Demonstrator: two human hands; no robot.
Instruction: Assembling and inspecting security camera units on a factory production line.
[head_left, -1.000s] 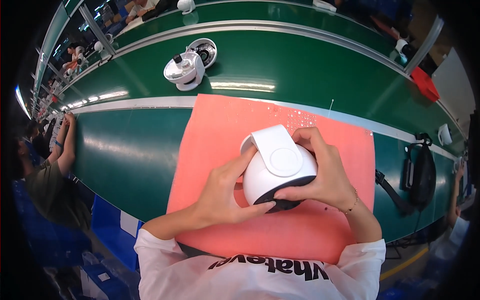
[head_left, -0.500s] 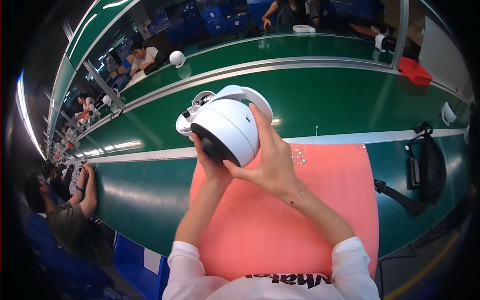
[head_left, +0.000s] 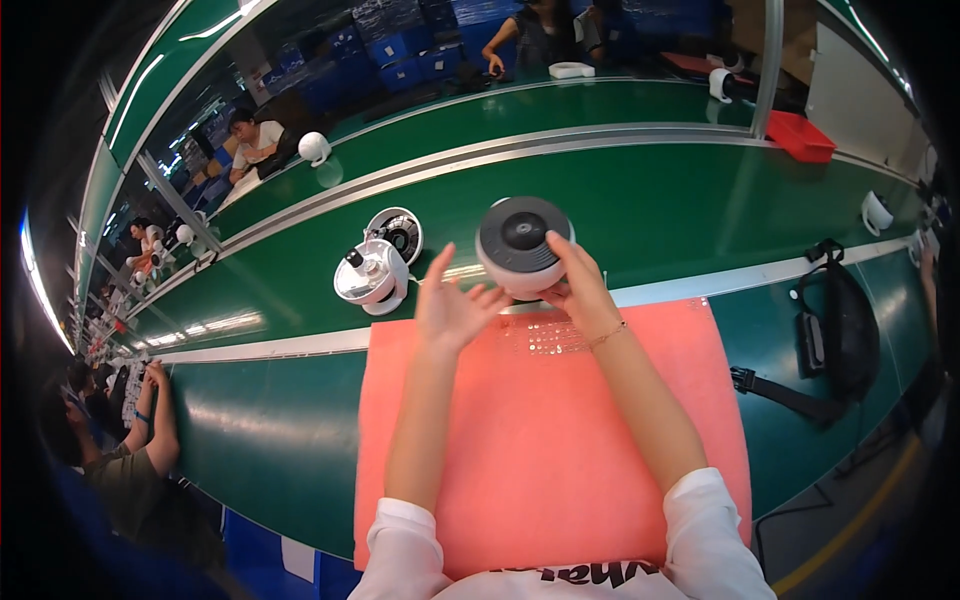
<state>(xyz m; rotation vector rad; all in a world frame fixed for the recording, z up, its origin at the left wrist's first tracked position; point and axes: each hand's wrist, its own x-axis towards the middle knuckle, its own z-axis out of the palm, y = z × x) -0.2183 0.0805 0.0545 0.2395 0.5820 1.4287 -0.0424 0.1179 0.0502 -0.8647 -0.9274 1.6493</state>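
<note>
My right hand [head_left: 578,282] grips a round white device [head_left: 512,282], thumb on its dark grey, ringed face and fingers underneath. That face, with a black dome at its centre, is turned upward. The device is held over the green conveyor, by the far edge of the pink mat [head_left: 520,450]. Just left of it is my left hand [head_left: 452,312], palm up, fingers spread, holding nothing. Beyond my left hand, on the conveyor, stands an opened white device [head_left: 372,280] with a black knob on top. A round part with a dark inside [head_left: 396,236] sits against it.
Small shiny discs [head_left: 558,338] lie in rows at the mat's far edge. To the right rests a black bag [head_left: 848,330] with a strap. A white part [head_left: 876,213] and a red tray [head_left: 800,136] are farther off. Co-workers sit along the line at left.
The round white device has moved right and turned, its dark face now upward. My left hand has let go of it and opened. The opened device behind has come into fuller view.
</note>
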